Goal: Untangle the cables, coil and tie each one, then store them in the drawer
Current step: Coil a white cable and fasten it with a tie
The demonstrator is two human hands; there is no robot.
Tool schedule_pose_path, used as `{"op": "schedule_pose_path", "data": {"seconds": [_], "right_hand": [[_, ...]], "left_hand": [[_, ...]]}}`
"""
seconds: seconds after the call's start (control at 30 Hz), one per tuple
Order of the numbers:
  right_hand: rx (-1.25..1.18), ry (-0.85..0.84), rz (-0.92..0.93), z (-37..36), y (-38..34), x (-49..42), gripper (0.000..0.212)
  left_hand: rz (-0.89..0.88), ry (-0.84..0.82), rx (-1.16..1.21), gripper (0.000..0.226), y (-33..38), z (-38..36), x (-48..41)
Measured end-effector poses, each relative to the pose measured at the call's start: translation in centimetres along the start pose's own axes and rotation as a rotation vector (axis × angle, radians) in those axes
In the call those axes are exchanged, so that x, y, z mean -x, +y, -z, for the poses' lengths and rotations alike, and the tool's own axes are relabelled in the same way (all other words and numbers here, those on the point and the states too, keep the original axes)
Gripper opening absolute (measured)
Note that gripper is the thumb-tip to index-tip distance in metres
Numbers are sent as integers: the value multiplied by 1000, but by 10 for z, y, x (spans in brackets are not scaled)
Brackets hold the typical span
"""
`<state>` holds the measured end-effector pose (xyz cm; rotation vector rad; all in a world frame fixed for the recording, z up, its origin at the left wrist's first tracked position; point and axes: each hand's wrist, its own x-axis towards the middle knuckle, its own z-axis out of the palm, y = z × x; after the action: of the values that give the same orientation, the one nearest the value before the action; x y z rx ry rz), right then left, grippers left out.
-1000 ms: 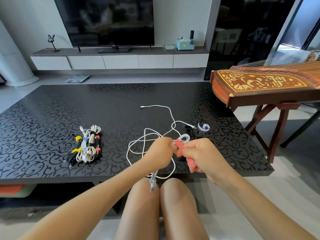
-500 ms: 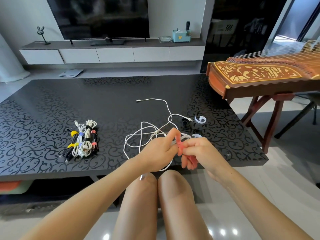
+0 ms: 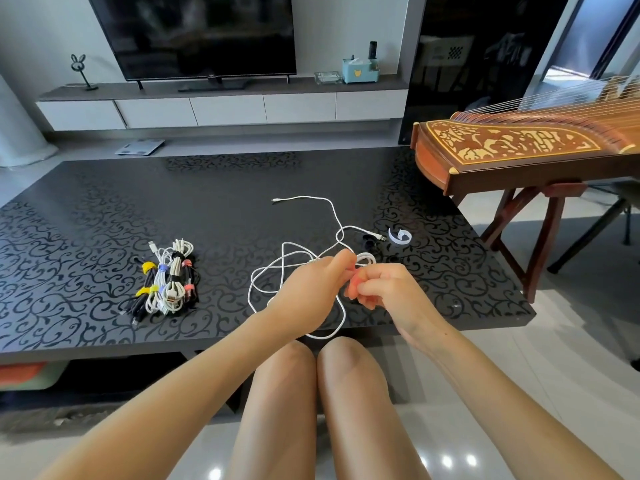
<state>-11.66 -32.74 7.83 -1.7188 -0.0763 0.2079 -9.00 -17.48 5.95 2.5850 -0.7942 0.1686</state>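
Just past the knees, the left hand (image 3: 310,289) grips a white cable (image 3: 367,259) over the table (image 3: 104,209) near edge. The right hand (image 3: 393,294) pinches a pink tie (image 3: 352,289), seemingly against the coil. Farther left lie tied cable bundles (image 3: 168,282).

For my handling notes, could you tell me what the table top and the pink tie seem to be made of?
The table top: glossy black, likely glass or lacquer; it mirrors light around a scroll pattern. The pink tie: matte, soft, perhaps hook-and-loop fabric; it bends where the right hand pinches it.
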Motion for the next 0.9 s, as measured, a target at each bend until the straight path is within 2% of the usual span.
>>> {"op": "schedule_pose_path", "data": {"seconds": [0.07, 0.13, 0.23, 0.33, 0.4, 0.47, 0.53, 0.63, 0.77, 0.9], "right_hand": [[-18, 7, 9, -1, 2, -2, 26], [-35, 5, 25, -2, 3, -4, 26], [-79, 4, 68, -5, 2, -5, 17], [-184, 16, 113, -5, 4, -5, 17], [-321, 7, 97, -7, 5, -6, 28], [-418, 14, -7, -11, 3, -7, 48], [-384, 45, -101, -14, -1, -9, 56], [-278, 98, -177, -19, -9, -11, 53], [-224, 201, -194, -24, -14, -13, 38], [-222, 222, -162, -24, -13, -15, 27]], "left_hand": [[-6, 22, -62, 22, -2, -3, 1], [-10, 100, -35, 15, -3, -6, 2], [67, 186, 146, 6, -1, -6, 3], [128, 219, 331, 13, -1, -2, 1], [148, 264, 446, 15, 1, 5, 1], [146, 276, 483, 14, 3, 11, 4], [141, 280, 480, 13, 3, 13, 5], [113, 283, 370, 12, 2, 13, 5], [52, 362, 203, 12, 2, 13, 3], [-20, 425, 127, 14, 3, 13, 1]]}}
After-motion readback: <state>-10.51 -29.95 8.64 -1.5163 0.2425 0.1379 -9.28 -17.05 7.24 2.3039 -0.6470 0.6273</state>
